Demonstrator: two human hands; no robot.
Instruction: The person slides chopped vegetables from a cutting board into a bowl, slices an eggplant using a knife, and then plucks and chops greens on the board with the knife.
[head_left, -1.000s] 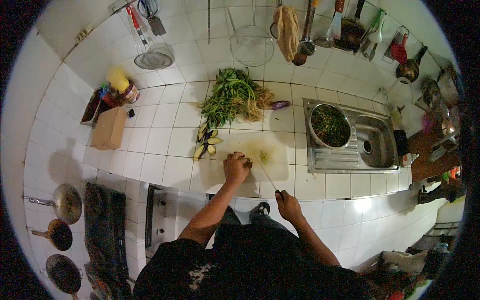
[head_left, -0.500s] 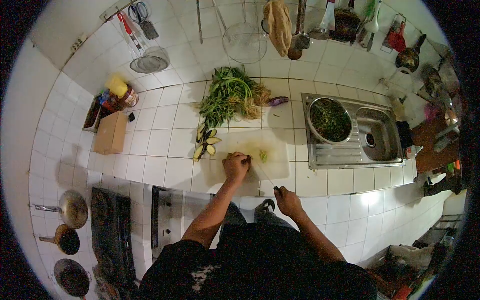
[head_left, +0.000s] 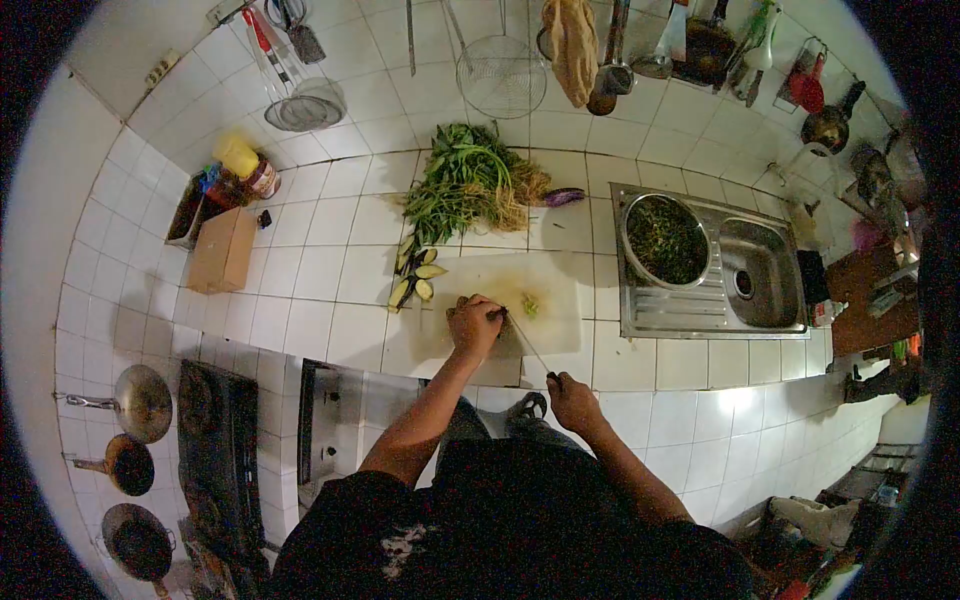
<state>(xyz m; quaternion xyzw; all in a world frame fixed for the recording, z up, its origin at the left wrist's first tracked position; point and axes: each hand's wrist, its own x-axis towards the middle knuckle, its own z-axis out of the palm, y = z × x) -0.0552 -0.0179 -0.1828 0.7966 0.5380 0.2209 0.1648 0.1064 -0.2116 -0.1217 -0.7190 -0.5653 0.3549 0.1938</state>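
My left hand (head_left: 474,327) is closed over a dark eggplant piece (head_left: 498,314) on the white cutting board (head_left: 560,290); the fingers hide most of it. In my right hand (head_left: 575,403) is the handle of a knife (head_left: 530,347), whose thin blade slants up and left to the eggplant by my left fingers. Small pale green scraps (head_left: 530,305) lie on the board just right of the blade. Several cut eggplant wedges (head_left: 424,289), dark-skinned with pale flesh, rest beside the board's upper left corner.
Leafy greens with roots (head_left: 465,185) lie behind the board, with a purple eggplant (head_left: 564,197) beside them. A bowl of chopped greens (head_left: 664,240) stands on the drainboard left of the sink (head_left: 750,265). A cardboard box (head_left: 222,250) sits at left; a black stove (head_left: 220,450) is lower left.
The view has shifted slightly. Both hands keep their grips, and the knife remains at the eggplant with little visible movement.
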